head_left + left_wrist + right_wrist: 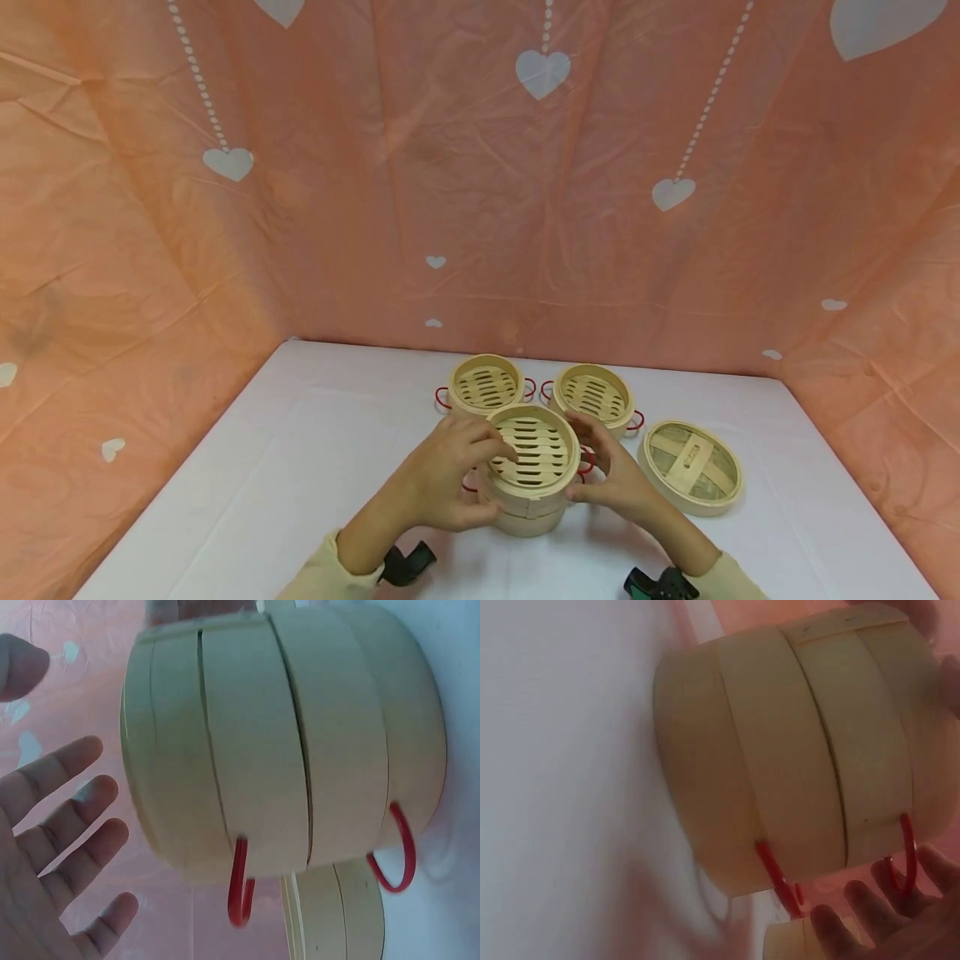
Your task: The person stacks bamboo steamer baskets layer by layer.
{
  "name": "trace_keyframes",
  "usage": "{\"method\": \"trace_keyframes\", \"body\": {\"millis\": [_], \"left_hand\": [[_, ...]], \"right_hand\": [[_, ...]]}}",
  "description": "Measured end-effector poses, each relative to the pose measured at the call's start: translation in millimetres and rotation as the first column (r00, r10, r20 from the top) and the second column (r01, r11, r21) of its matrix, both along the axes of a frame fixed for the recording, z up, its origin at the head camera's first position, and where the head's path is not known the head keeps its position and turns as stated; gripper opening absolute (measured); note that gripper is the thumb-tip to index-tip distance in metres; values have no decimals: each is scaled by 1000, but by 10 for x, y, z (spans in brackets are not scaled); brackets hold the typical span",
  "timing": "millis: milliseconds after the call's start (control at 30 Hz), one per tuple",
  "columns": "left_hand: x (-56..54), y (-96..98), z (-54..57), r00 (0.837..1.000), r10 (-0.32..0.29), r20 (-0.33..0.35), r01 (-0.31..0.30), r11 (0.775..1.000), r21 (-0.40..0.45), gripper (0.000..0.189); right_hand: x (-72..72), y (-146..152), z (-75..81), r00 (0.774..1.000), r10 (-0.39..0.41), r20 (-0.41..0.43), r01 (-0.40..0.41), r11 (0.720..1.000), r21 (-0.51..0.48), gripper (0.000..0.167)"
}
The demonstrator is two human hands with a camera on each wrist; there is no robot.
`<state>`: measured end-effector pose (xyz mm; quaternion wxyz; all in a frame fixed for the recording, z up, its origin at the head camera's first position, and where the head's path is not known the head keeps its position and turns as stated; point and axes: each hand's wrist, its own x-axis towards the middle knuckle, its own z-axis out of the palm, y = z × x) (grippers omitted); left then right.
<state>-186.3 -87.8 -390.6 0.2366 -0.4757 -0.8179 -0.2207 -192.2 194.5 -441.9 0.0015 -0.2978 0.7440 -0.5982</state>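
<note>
Two round bamboo steamer baskets stand stacked at the front centre, the upper basket [534, 450] with a slatted floor, the lower basket [528, 523] on the white table. Red loop handles [238, 881] stick out at the sides. My left hand [448, 475] hovers at the stack's left, its fingers loosely bent over the rim; the left wrist view shows a gap between fingers and basket. My right hand [617, 475] spans the upper basket's right side, thumb at the front and index finger at the back rim. Its other fingers [866, 907] lie near the red handle.
Behind the stack stand a slatted steamer basket [487, 385] at left and another slatted steamer basket [594, 395] at right, both with red handles. A round woven bamboo lid [692, 468] lies at the right. An orange cloth with hearts [480, 208] hangs around the table [315, 417].
</note>
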Motion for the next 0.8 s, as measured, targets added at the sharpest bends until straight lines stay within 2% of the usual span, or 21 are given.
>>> {"method": "trace_keyframes", "body": {"millis": [200, 333, 800], "left_hand": [[-52, -87, 56, 1000, 30, 9, -30, 999, 38, 45], [-86, -120, 77, 998, 50, 39, -52, 997, 52, 44], [-280, -221, 58, 990, 126, 66, -133, 986, 99, 40]], "right_hand": [[-31, -22, 34, 999, 7, -41, -7, 1000, 18, 98], [-35, -33, 56, 998, 11, -56, -8, 999, 41, 103], [-21, -60, 97, 999, 34, -30, -32, 996, 82, 105]]}}
